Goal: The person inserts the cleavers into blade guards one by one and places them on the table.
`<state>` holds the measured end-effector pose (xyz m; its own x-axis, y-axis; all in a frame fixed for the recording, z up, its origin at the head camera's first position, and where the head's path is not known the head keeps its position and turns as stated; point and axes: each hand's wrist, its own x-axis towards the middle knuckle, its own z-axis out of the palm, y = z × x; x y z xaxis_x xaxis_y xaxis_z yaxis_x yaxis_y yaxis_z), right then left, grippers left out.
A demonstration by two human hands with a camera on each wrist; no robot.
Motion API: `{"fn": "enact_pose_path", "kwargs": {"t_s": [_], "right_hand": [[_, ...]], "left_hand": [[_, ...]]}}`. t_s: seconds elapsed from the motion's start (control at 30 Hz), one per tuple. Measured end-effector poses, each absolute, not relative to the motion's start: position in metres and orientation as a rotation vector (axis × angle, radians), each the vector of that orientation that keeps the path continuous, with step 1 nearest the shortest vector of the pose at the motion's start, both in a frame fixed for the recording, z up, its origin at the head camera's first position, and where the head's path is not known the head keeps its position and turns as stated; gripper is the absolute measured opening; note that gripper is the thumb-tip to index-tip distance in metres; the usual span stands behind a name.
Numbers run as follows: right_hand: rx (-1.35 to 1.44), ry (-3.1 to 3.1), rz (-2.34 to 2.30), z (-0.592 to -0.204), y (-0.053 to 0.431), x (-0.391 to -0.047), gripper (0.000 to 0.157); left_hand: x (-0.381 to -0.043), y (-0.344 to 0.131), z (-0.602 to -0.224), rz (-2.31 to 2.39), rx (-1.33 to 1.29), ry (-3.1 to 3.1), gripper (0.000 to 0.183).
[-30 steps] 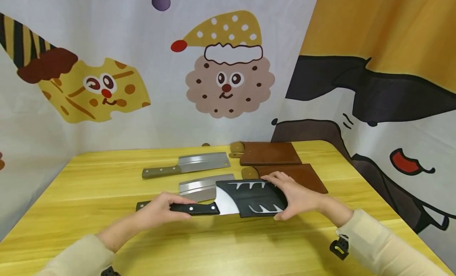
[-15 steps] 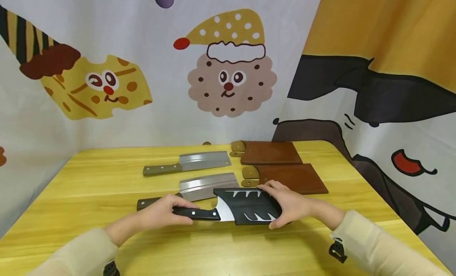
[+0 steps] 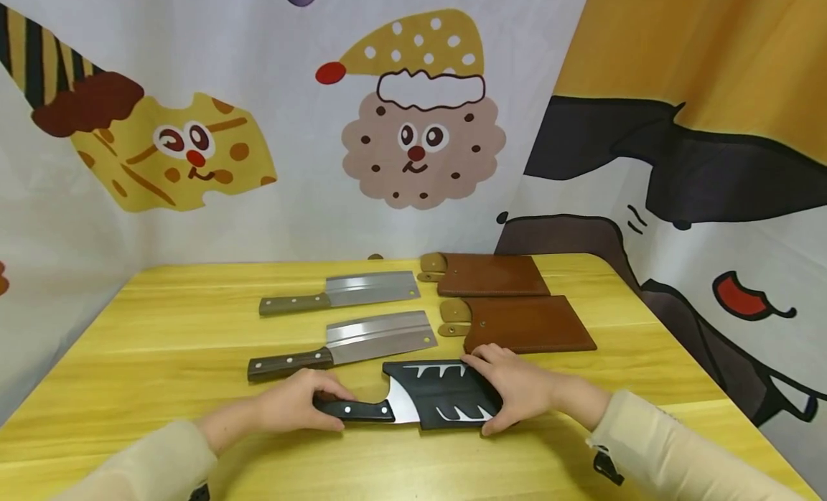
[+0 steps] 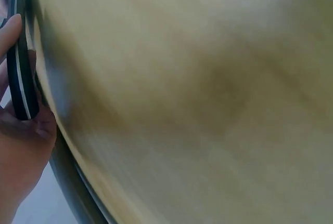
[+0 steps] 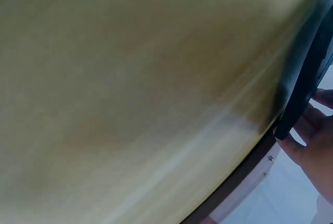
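In the head view, a cleaver with a black handle (image 3: 365, 410) lies level at the near middle of the table, most of its blade inside a black sheath (image 3: 446, 393). A strip of bare white blade (image 3: 402, 402) shows between handle and sheath. My left hand (image 3: 293, 404) pinches the end of the handle between thumb and fingers. Across the far end of the sheath, my right hand (image 3: 517, 390) grips, fingers at the upper edge and thumb at the lower. Both wrist views show handle and sheath very close to the tabletop; whether they touch it I cannot tell.
Behind the hands lie two bare cleavers, one dark-handled (image 3: 381, 336) and one olive-handled (image 3: 371, 289). Two brown leather sheaths (image 3: 526, 325) with tan straps lie to their right. A patterned curtain (image 3: 291, 228) hangs along the table's back edge (image 3: 284, 264).
Both hands have lowered the sheathed cleaver toward the table and drawn it slightly nearer and leftward at the sheath end. Both grips stay the same. The other cleavers and leather sheaths have not moved.
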<state>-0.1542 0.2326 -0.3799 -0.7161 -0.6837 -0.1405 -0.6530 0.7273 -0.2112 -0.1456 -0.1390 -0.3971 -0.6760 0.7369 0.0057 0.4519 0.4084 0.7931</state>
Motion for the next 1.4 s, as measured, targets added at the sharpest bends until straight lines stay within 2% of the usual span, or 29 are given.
{"fn": "enact_pose_path", "kwargs": {"t_s": [0.2, 0.33, 0.43, 0.5, 0.67, 0.8, 1.1, 1.4], "right_hand": [[-1.095, 2.693, -0.187, -0.382, 0.235, -0.156, 0.101], [-1.155, 2.699, -0.253, -0.372, 0.244, -0.165, 0.086], [-1.097, 2.726, -0.38, -0.358, 0.256, -0.177, 0.076], [-1.021, 2.754, -0.458, -0.35, 0.266, -0.188, 0.079], [-0.869, 2.79, -0.541, -0.348, 0.29, -0.213, 0.102], [-0.763, 2.767, -0.561, -0.352, 0.304, -0.228, 0.111], [-0.516, 2.787, -0.438, -0.375, 0.328, -0.241, 0.106], [-0.526, 2.872, -0.287, -0.383, 0.334, -0.242, 0.104]], "left_hand": [[-0.144, -0.143, -0.399, 1.118, 1.013, 2.367, 0.041], [-0.148, -0.151, -0.386, 1.117, 0.964, 2.452, 0.044], [-0.157, -0.157, -0.374, 1.117, 0.928, 2.506, 0.044], [-0.165, -0.16, -0.369, 1.122, 0.906, 2.533, 0.044], [-0.183, -0.172, -0.367, 1.097, 0.865, 2.615, 0.046], [-0.191, -0.181, -0.375, 1.098, 0.781, 2.66, 0.048], [-0.194, -0.195, -0.404, 1.132, 0.717, 2.589, 0.053], [-0.195, -0.199, -0.408, 1.073, 0.718, 2.595, 0.054]]}}
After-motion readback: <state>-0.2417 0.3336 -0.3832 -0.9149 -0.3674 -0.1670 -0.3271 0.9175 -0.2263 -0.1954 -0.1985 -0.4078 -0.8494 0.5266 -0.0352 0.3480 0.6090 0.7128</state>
